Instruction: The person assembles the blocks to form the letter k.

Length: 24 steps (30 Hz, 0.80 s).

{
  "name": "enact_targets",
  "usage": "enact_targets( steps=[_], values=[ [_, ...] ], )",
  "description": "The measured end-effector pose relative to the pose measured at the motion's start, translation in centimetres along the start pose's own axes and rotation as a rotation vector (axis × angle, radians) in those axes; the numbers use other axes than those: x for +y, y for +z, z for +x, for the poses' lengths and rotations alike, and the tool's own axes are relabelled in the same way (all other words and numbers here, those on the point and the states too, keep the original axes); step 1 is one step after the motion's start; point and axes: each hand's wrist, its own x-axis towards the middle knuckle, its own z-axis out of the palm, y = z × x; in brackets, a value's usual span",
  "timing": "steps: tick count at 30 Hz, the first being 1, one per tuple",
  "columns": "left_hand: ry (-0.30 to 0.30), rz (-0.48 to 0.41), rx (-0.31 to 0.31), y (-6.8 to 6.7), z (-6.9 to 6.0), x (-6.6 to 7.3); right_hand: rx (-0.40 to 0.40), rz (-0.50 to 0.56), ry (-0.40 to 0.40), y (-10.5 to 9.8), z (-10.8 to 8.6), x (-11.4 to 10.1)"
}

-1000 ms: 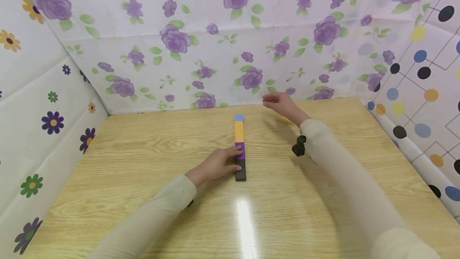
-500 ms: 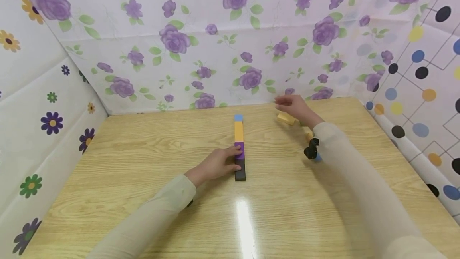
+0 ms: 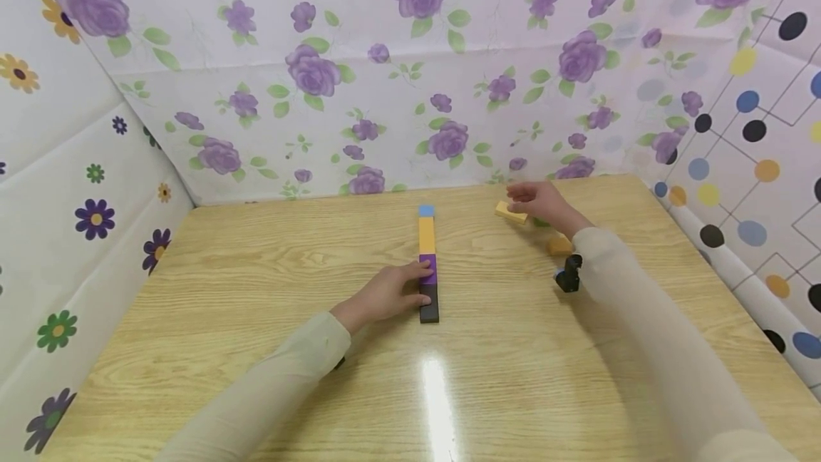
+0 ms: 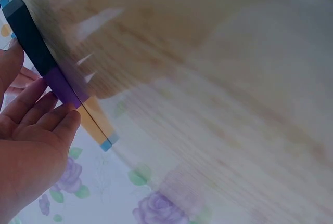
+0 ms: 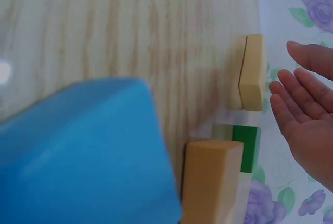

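Right grip (image 3: 544, 201) beside yellow block (image 3: 504, 212), table edge (image 3: 462, 192) behind, room leftward

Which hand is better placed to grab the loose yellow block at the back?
Probably the right hand: it hangs near the yellow block, holding nothing, while the left hand, farther away, touches the row of blocks.

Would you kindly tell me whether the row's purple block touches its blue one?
No, the row's orange block lies between its purple block and blue block.

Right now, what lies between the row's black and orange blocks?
A purple block, touched by the left hand, lies between the black block and orange block; head and left wrist views show it.
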Motion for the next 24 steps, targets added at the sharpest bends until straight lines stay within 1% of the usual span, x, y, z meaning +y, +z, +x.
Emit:
enact_targets(
  steps=[8,17,24],
  values=[
    [0.009,-0.001,0.001,-0.1,-0.1,0.1,-0.001,-0.006,0.034,0.2,-0.2,0.8],
    [-0.015,0.012,-0.013,-0.1,-0.1,0.1,-0.011,-0.072,0.064,0.6,0.2,1.0],
    [-0.013,-0.015,-0.006,-0.1,-0.1,0.2,-0.010,-0.069,0.080,1.2,0.5,0.9]
  ],
)
